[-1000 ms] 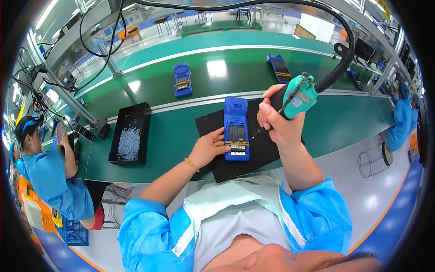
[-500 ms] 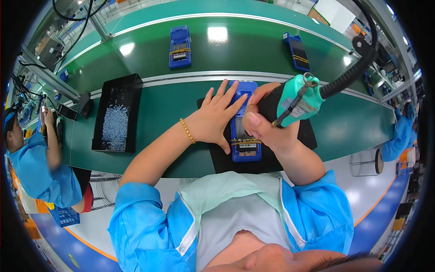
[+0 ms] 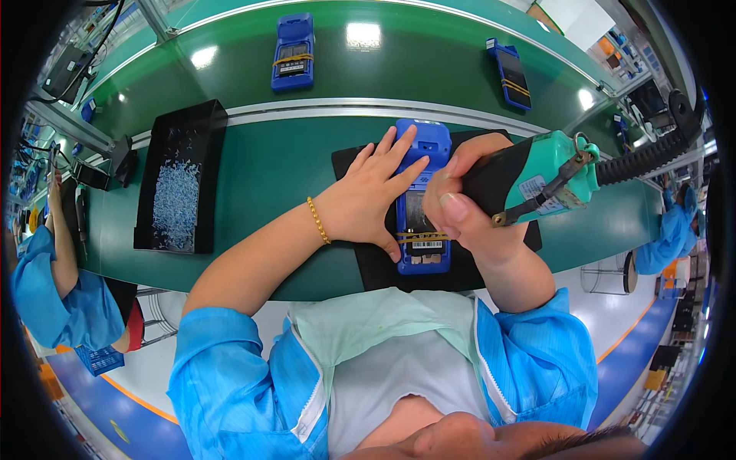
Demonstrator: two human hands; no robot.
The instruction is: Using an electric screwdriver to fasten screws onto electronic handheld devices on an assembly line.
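A blue handheld device (image 3: 429, 266) lies in front of me on a black mat (image 3: 377, 277), its upper end pointing away. Yellow rubber bands cross its lower part, over a label. My left hand (image 3: 359, 198) rests against its left side with the fingers spread; fingertips touch the upper part and the thumb is near the lower left edge. Closed round the black grip of a teal electric screwdriver (image 3: 546, 175) is my right hand (image 3: 483, 218), above the device's right side. That hand hides the screwdriver's tip and part of the device.
A black tray (image 3: 144, 239) of small pale-blue pieces stands to the left. Beyond a metal rail lie a banded blue device (image 3: 293, 54) and another (image 3: 510, 75) farther right. A black corrugated hose (image 3: 640, 165) trails from the screwdriver. Co-workers sit at both sides.
The screwdriver and my right hand have shifted slightly right, with the tool tilted lower. My left hand remains spread beside the device. The whole view has shifted a little.
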